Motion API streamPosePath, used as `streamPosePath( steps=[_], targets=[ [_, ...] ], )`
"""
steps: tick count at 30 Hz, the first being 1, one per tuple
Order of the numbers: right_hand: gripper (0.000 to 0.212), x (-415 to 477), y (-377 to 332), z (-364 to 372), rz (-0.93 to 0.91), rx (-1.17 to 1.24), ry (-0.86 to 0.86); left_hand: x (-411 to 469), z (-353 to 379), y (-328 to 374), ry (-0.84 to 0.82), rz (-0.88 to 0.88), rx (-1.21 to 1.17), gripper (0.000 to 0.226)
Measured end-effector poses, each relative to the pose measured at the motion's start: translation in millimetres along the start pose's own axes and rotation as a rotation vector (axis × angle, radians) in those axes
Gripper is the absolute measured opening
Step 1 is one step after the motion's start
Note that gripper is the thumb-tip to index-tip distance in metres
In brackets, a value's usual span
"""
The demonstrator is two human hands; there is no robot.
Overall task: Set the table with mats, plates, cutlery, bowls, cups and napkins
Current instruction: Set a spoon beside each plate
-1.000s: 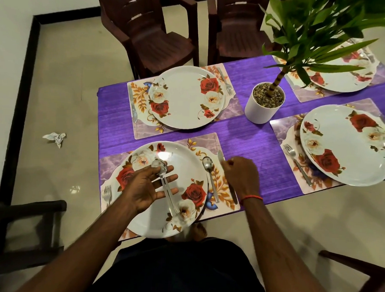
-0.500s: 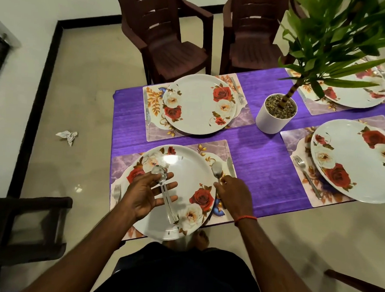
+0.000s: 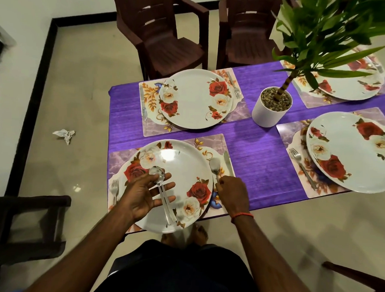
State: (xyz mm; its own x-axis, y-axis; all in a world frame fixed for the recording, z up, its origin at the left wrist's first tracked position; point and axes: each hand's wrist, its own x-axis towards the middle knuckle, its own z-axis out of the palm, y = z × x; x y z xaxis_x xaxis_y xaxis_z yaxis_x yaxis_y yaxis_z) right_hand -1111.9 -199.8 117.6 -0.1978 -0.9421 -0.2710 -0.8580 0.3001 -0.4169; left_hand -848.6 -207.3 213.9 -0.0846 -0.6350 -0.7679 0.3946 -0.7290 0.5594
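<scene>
A purple table [image 3: 253,162] carries four flowered mats, each with a rose-patterned plate. Over the nearest plate [image 3: 177,165] the left hand [image 3: 146,194] holds a few spoons [image 3: 163,195] across its spread fingers. The right hand [image 3: 231,190] pinches the handle of another spoon [image 3: 215,165], which lies on the mat [image 3: 211,142] between the plate and a knife [image 3: 227,161]. A fork [image 3: 114,187] lies left of the plate. A potted plant [image 3: 264,114] stands mid-table. Crumpled paper [image 3: 64,134] lies on the floor.
</scene>
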Motion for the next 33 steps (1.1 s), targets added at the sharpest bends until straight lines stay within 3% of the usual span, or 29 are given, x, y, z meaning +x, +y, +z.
streamPosePath(
  steps=[16, 20, 24, 29, 33],
  targets=[
    [0.023, -3.2, -7.0, -17.9, -0.065, -0.001, 0.044, -9.9, 3.5, 5.1, -0.033, 0.066, 0.010, 0.035],
    [0.016, -12.8, -60.1, -55.5, -0.228, 0.279, 0.077, -17.9, 5.7, 12.6, -0.077, 0.102, 0.025, 0.033],
    [0.012, -32.5, -120.7, -69.0, -0.358, 0.524, -0.045, -25.6, 6.4, 22.5, -0.137, 0.167, 0.024, 0.036],
    [0.017, -53.8, -170.8, -56.2, -0.403, 0.548, -0.106, -37.4, -18.9, 36.3, -0.126, 0.264, 0.022, 0.050],
    [0.025, -72.9, -204.4, -40.9, -0.434, 0.522, -0.158, -53.1, -58.1, 43.4, -0.100, 0.300, -0.003, 0.039]
  ],
)
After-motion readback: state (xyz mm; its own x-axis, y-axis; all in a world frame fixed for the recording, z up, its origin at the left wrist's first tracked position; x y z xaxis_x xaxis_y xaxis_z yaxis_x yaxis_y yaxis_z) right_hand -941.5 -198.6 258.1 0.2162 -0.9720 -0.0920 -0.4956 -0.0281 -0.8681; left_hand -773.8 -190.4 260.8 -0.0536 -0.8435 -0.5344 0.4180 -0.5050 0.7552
